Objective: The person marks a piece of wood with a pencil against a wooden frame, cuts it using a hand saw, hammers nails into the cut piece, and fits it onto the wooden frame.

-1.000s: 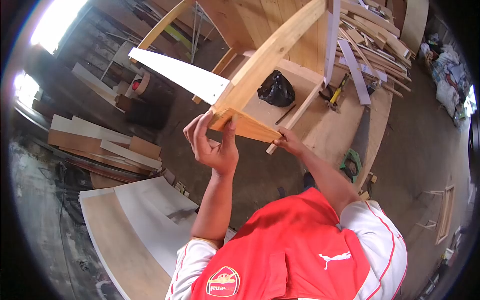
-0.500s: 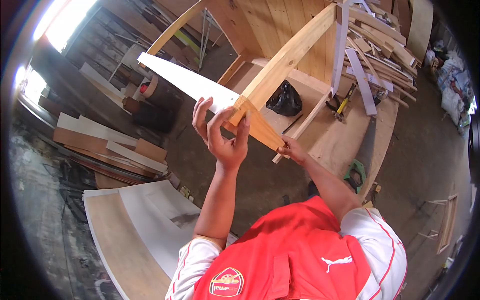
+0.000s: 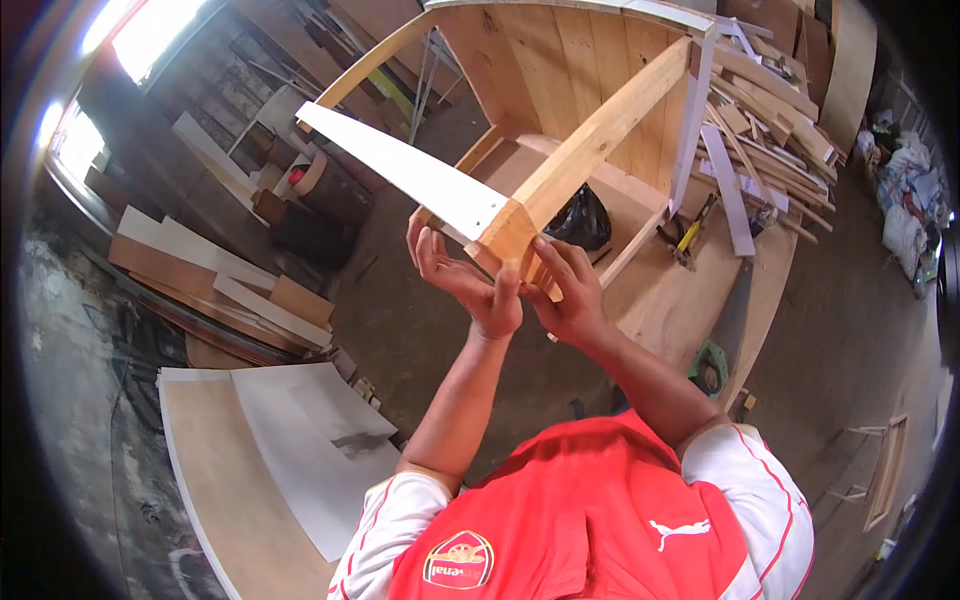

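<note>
A short wooden piece (image 3: 510,238) is against the corner of a wooden cabinet frame, where a white strip (image 3: 400,165) meets a curved wooden rail (image 3: 605,130). My left hand (image 3: 475,295) grips the piece from the left, its thumb on the near face and its fingers curled behind. From the right, my right hand (image 3: 570,300) pinches the lower part of the same piece. Both hands nearly meet below the corner. The far side of the piece is hidden, and I cannot tell whether it is fixed to the frame.
Inside the cabinet frame sits a black plastic bag (image 3: 580,222). A yellow-handled hammer (image 3: 690,235) and a green-handled saw (image 3: 710,368) lie on the plywood (image 3: 660,300) to the right. Wood offcuts (image 3: 775,130) are heaped behind; white-faced panels (image 3: 290,420) lean at lower left.
The wooden piece stuck out to the lower right before; now it looks shorter, turned towards me. My right hand has moved up and left, close to my left hand. The view has shifted slightly.
</note>
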A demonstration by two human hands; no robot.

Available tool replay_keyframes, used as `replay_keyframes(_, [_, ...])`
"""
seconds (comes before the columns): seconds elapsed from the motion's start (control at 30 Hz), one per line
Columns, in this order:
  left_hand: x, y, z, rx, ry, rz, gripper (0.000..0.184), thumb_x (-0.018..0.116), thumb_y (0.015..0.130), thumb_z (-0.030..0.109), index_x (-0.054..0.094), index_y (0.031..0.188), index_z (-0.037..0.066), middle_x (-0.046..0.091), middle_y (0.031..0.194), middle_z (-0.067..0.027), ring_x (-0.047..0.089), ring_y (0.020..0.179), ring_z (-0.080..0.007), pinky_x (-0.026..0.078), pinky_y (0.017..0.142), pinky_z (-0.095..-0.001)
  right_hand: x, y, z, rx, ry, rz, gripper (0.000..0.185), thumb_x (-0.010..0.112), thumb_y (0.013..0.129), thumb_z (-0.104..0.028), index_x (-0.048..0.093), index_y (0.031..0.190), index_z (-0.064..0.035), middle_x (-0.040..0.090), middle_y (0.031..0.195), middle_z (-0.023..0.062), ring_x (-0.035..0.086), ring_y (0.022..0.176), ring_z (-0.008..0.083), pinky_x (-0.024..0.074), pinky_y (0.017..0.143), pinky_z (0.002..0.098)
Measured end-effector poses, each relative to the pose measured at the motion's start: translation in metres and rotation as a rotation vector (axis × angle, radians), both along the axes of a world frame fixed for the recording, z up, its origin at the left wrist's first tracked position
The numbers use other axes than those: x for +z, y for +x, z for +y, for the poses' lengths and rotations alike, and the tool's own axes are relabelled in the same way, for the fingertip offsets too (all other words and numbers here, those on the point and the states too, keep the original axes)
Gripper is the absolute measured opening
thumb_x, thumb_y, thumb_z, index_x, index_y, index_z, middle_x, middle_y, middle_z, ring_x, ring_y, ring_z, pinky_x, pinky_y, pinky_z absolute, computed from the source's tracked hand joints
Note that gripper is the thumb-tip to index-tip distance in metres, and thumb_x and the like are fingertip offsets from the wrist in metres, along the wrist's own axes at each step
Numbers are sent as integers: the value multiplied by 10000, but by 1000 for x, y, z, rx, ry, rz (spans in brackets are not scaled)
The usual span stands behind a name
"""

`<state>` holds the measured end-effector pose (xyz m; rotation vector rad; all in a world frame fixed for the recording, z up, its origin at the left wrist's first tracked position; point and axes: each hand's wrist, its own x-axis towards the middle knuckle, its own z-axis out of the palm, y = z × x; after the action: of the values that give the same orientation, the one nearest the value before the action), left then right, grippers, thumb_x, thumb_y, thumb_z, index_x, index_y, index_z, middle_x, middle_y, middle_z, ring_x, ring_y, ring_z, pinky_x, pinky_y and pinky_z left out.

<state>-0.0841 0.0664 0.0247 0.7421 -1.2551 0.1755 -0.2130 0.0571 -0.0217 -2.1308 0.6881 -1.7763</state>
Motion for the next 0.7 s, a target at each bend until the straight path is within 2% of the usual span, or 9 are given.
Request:
replay_keyframes(0.03, [-2,-3,-2,-84,-18,133,801,684,937,481,307,1475,22,298,1580,-186,308,1479,-349,227,1210,-510,-1,0,-1,10,3,14,722,841,800,-138,548,1458,-85,634,1213,193,646,1047,370,548,854,437])
replay_keyframes(0.07, [-3,-1,5,-170,139,157,853,556,985,627,245,1509,30,300,1559,-159,342,1456,-285,248,1204,-455,-3,-2,-1,19,10,27,752,848,788,-121,528,1467,-71,633,1229,204,636,1073,378,542,870,444])
replay_keyframes(0.17, [-4,-5,3,-410,198,433,881,508,996,678,206,1512,31,325,1512,-142,363,1434,-275,276,1188,-437,-6,-4,6,35,20,79,786,851,777,-98,509,1485,-68,639,1219,203,635,1074,384,542,868,449])
replay_keyframes(0.2, [-3,-6,3,-400,224,411,881,480,1004,691,182,1517,41,313,1496,-132,369,1423,-257,304,1171,-433,-5,-4,6,37,18,96,788,849,778,-95,509,1489,-74,642,1206,197,639,1062,382,544,860,449])
replay_keyframes(0.33, [-5,-4,-8,-288,209,343,922,549,981,676,162,1539,53,263,1530,-141,400,1408,-264,322,1167,-430,4,-4,6,-3,-7,98,770,843,772,-78,524,1474,-74,653,1148,190,650,1013,367,549,842,446])
replay_keyframes(0.43, [9,-7,-5,-334,178,249,1011,634,949,636,76,1601,102,205,1586,-149,417,1426,-292,361,1160,-450,7,-7,5,-21,6,84,749,840,767,-69,544,1454,-68,660,1135,186,651,1003,360,550,840,440])
replay_keyframes(0.5, [22,-10,-4,-456,149,253,1112,733,917,566,0,1640,146,169,1623,-154,428,1439,-314,393,1150,-472,5,-9,3,-31,16,87,733,842,763,-68,558,1439,-63,663,1136,182,651,1002,357,549,838,436])
replay_keyframes(0.6, [36,-11,1,-507,251,187,1212,847,876,274,-78,1656,210,118,1659,-153,456,1435,-338,463,1101,-477,3,-8,0,-40,48,88,716,844,764,-70,571,1426,-57,665,1134,174,651,1004,353,547,839,436])
replay_keyframes(0.7, [39,-16,-3,-490,302,250,1264,839,816,4,-77,1660,219,204,1643,-165,491,1408,-340,509,1050,-430,6,-9,-2,-44,55,64,709,848,765,-76,577,1419,-58,666,1121,164,650,1002,344,544,841,435])
